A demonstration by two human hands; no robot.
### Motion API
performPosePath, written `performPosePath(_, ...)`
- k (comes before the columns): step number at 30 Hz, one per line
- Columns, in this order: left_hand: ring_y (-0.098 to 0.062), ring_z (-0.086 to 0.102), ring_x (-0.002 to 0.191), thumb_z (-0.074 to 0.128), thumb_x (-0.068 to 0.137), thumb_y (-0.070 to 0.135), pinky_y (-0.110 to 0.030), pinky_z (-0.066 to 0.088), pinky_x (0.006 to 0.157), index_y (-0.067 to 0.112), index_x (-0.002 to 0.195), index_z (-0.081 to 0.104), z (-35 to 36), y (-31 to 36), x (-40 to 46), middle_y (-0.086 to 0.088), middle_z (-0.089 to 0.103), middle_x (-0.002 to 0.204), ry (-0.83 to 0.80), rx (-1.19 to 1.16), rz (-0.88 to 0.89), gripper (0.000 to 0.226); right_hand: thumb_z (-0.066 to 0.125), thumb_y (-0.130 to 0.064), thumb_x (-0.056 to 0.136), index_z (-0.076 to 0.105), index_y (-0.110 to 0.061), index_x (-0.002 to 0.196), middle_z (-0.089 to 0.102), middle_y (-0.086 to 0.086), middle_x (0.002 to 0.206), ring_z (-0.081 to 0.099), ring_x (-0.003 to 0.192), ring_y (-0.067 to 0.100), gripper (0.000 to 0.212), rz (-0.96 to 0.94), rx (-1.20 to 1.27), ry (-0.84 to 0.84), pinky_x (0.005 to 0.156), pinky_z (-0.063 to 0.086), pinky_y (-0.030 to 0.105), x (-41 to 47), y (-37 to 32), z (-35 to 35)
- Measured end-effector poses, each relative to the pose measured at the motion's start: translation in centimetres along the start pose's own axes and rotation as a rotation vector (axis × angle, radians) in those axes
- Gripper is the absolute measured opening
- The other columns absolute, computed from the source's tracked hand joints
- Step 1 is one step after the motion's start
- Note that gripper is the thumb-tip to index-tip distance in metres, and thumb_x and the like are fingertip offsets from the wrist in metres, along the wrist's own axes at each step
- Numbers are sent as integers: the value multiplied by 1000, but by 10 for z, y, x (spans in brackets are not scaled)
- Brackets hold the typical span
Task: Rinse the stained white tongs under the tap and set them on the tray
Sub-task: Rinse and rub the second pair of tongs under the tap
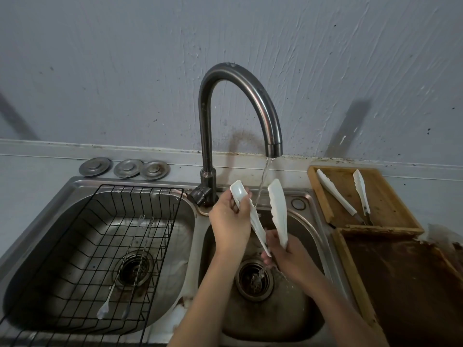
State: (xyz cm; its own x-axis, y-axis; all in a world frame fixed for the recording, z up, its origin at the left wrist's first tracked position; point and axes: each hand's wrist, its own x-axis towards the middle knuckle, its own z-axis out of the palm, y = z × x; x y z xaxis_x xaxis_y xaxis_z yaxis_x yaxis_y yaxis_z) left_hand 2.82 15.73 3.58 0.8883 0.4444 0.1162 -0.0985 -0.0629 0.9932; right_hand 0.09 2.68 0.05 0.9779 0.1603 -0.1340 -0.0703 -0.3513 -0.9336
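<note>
White tongs (278, 209) are held over the right sink basin (308, 236), their two arms spread in a V with tips up. My left hand (229, 221) grips the left arm near its spoon-shaped tip. My right hand (285, 259) holds the joined lower end. A thin stream of water falls from the dark curved tap (213, 136) between the two arms onto the left one. A wooden tray (323, 201) at the right holds another pair of white tongs (350, 196), lying spread apart.
The left basin holds a black wire rack (82, 271) with long thin utensils (120, 279) in it. Three metal drain covers (125, 167) lie behind it on the counter. A second, dark, worn wooden tray (350, 266) sits at the near right. A drain strainer (254, 279) is below my hands.
</note>
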Motion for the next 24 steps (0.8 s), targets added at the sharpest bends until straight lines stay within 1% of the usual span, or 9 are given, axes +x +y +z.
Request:
performPosePath(2,5,53,44,55,89,9,-5,35,41,11,89,62,4,-2,-2,11,54,56,26,99,28,8,42,-64,75,60,-21,83,65,-2,56,59,49,4,47,-40,-6,3,47,46,15,4,-6,0)
performPosePath(5,1,52,52,55,88,10,-4,37,46,12,93,55,7,-3,-3,12,53,65,-22,184,11,6,39,-70,77,57,-23,74,62,-6,51,54,42,2,51,-88,-51,4,42,42,14,10,-13,1)
performPosePath(8,4,55,70,66,80,10,-5,42,53,21,99,51,5,-4,2,16,56,78,-178,223,-41,26,21,-81,71,56,-24,68,56,-6,46,50,41,1,67,-54,-46,24,41,39,11,13,-15,2)
performPosePath(11,-1,59,78,71,75,8,-11,44,61,18,105,54,1,-4,6,13,60,84,-276,244,-89,36,9,-85,68,54,-25,65,51,-6,46,47,41,1,74,-4,-32,26,41,39,12,15,-15,2)
performPosePath(15,6,59,55,65,79,11,-6,38,44,23,78,55,0,-2,7,12,59,66,-210,244,-30,16,11,-80,72,59,-22,69,54,-7,47,51,45,3,76,21,-16,-13,46,42,16,13,-10,3)
performPosePath(17,9,52,42,54,88,12,-5,33,38,24,65,50,1,1,8,11,52,51,-180,216,30,27,11,-77,76,60,-20,71,56,-5,50,54,48,6,75,9,-11,-41,50,46,20,12,-9,4)
performPosePath(20,3,44,37,43,97,23,-10,32,38,20,56,41,5,4,9,9,43,47,-161,235,115,40,12,-76,77,57,-16,68,57,-1,53,55,49,11,75,-26,-22,-90,53,47,25,10,-11,4)
performPosePath(22,1,40,35,36,99,30,-11,31,38,18,52,37,8,5,10,9,42,41,-171,177,93,49,15,-76,76,55,-15,69,58,-1,52,54,47,11,74,-29,-35,-103,50,46,24,8,-12,5)
performPosePath(24,2,45,40,25,100,41,-6,34,43,12,54,45,7,8,8,11,50,44,-246,56,35,58,17,-74,76,53,-16,68,56,-4,46,50,41,7,68,-14,-31,-83,45,44,21,8,-14,4)
